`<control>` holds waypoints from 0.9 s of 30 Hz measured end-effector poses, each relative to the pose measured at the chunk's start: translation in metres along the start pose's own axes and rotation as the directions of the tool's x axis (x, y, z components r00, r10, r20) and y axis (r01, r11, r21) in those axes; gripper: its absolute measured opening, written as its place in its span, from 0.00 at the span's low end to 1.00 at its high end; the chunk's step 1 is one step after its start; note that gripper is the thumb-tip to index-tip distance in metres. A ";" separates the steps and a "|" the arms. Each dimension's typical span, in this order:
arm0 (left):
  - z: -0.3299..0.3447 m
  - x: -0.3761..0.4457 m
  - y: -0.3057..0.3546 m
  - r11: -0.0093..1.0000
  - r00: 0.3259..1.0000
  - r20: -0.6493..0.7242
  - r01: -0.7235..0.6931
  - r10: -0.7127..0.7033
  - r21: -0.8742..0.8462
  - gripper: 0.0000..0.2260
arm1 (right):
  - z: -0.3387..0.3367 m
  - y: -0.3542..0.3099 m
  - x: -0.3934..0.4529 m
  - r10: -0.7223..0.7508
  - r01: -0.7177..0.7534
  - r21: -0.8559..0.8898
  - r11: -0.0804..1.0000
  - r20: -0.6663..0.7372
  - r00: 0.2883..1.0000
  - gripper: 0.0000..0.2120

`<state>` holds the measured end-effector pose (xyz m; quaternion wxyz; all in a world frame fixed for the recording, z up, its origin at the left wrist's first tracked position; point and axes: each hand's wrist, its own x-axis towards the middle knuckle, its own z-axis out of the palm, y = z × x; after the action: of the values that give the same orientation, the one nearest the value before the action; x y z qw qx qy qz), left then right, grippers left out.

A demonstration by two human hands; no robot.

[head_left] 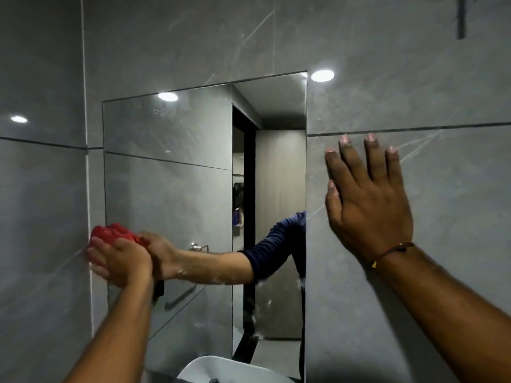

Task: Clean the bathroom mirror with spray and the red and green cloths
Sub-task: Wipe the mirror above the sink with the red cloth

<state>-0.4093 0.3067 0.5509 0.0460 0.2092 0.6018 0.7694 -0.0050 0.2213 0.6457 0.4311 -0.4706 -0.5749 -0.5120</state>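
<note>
Grey tiled walls [387, 64] closed in the small bathroom, with the frameless mirror [171, 167] set flat on the far wall and a white basin [221, 369] below it. The right hand [367, 200] lay flat on the tile right of the mirror, fingers [348, 156] spread apart. The left hand [121, 261] pressed the bunched red cloth [110, 233] against the mirror's left edge, fingers clamped over it.

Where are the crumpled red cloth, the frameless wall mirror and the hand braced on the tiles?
crumpled red cloth [110, 233]: head view, bunched top above the fingers.
frameless wall mirror [166, 189]: head view, bare glass, left half.
right hand [367, 205]: head view, back of hand.
</note>
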 end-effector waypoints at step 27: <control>-0.026 0.020 -0.089 0.675 0.658 0.302 -0.735 0.690 0.060 0.29 | 0.011 -0.006 -0.013 -0.016 0.016 0.018 1.000 0.022 1.000 0.33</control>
<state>-0.4530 0.3135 0.4674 -0.2023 0.5287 0.5256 0.6351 -0.0087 0.2306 0.6310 0.4246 -0.4680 -0.5879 -0.5050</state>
